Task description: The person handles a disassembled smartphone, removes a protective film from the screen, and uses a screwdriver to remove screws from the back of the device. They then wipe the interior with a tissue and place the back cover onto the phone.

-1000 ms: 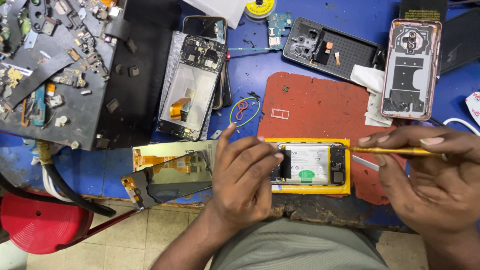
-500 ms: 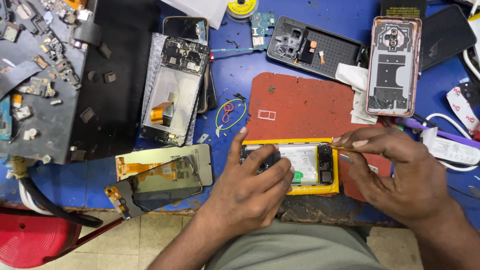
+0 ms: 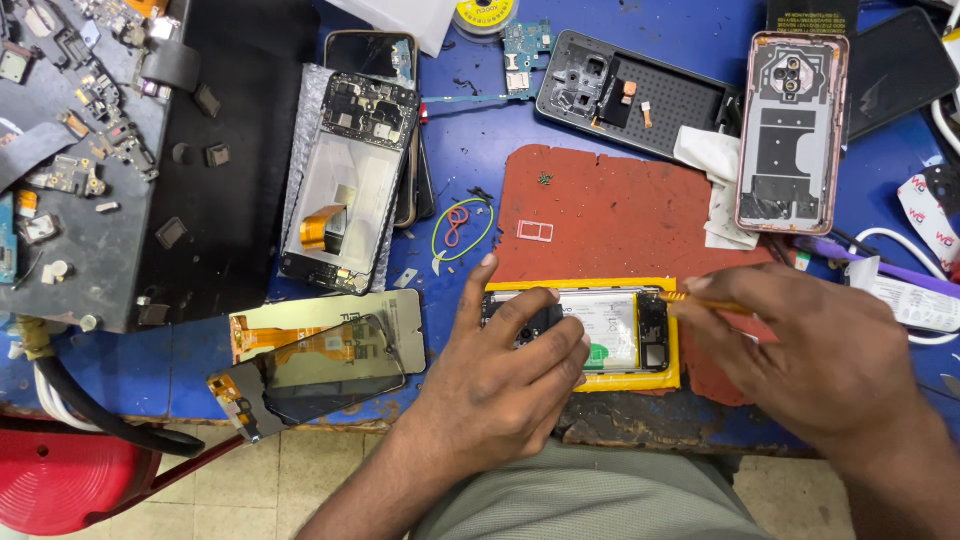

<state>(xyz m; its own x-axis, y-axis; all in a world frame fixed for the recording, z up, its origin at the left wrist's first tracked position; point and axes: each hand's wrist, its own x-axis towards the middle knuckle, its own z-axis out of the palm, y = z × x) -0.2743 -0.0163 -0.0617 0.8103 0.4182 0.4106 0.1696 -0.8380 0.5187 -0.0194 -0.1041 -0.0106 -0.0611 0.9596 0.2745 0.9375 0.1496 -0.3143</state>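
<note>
An opened phone in a yellow frame (image 3: 610, 330) lies at the near edge of a red mat (image 3: 610, 210), its white battery and dark boards showing. My left hand (image 3: 500, 375) rests flat over the phone's left end and pins it down. My right hand (image 3: 810, 360) grips a thin yellow-orange tool (image 3: 700, 300) whose tip sits at the phone's top right corner.
A blue bench (image 3: 480, 150) carries several stripped phones: a frame with an orange flex cable (image 3: 345, 190), a dark back cover (image 3: 630, 90), a pink housing (image 3: 790, 130). A loose display panel (image 3: 320, 350) lies at the left, a black parts tray (image 3: 90, 150) beyond. A red stool (image 3: 60, 490) stands below.
The view has shifted a little. My right hand has drawn the tool from the phone's right side up to its top right corner. My left hand stays on the phone.
</note>
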